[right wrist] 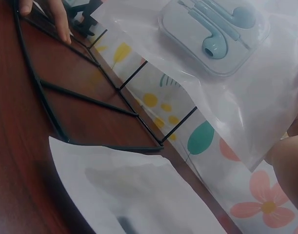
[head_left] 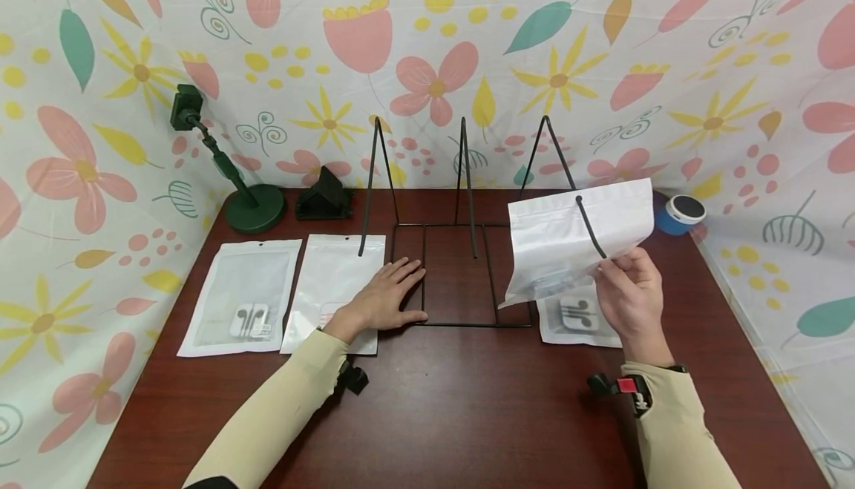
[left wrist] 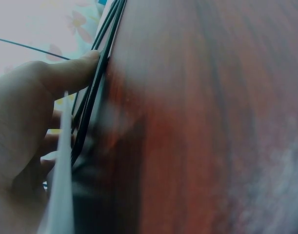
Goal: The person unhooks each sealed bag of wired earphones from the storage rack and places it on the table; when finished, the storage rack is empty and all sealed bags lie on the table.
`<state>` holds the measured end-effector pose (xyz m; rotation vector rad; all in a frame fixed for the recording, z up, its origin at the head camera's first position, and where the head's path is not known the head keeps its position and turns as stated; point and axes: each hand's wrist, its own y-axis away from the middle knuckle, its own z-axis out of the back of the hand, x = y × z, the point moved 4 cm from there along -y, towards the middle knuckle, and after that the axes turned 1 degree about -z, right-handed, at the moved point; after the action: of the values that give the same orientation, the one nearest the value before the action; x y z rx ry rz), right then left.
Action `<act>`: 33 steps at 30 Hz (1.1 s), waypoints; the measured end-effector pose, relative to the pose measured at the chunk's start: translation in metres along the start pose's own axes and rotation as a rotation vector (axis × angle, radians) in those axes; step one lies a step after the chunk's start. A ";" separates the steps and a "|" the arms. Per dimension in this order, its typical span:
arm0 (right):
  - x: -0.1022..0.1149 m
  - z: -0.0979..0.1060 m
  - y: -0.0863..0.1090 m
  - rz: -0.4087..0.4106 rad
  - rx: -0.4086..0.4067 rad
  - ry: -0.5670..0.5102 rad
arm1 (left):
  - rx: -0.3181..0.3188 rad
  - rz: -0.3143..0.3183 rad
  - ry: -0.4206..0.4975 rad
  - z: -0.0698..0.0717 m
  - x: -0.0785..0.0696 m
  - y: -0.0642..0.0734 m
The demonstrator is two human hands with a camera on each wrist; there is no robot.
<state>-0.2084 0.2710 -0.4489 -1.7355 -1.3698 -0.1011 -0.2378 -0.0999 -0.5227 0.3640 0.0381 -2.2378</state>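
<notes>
A black wire display rack (head_left: 467,177) with three long prongs stands mid-table. My left hand (head_left: 387,296) rests on the left side of its base, fingers spread and thumb on the front bar. At the right prong, my right hand (head_left: 633,300) pinches the lower right edge of a white zip pouch (head_left: 544,233). The prong passes through the pouch near its upper edge and runs down across its front. Inside the pouch, white earphones in a clear case (right wrist: 214,46) show in the right wrist view. Another earphone pouch (head_left: 551,326) lies beneath, partly hidden.
Two more pouches lie at left: one with earphones (head_left: 220,281), the other (head_left: 341,266) partly under my left wrist. A green stand (head_left: 257,211) and a black holder (head_left: 323,196) stand behind them. A blue round speaker (head_left: 675,220) sits at the back right, before a flowered cloth.
</notes>
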 end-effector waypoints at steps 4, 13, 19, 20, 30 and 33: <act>0.003 0.000 0.003 0.002 -0.002 0.015 | 0.000 0.000 0.002 0.000 0.000 0.000; 0.006 -0.001 0.006 0.005 0.028 0.029 | -0.001 -0.003 0.000 0.000 0.000 -0.001; 0.007 0.001 0.010 0.006 0.032 0.033 | 0.010 0.003 0.002 -0.001 0.001 -0.001; 0.007 0.002 0.010 0.007 0.031 0.033 | 0.011 0.004 0.003 -0.002 0.001 -0.001; 0.008 0.000 0.015 0.007 0.046 0.031 | 0.017 0.004 0.012 -0.002 0.002 -0.001; 0.009 0.000 0.016 0.009 0.047 0.036 | 0.015 0.002 0.015 -0.002 0.002 -0.001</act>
<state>-0.1926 0.2778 -0.4536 -1.6930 -1.3287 -0.0942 -0.2395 -0.1005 -0.5251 0.3888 0.0295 -2.2344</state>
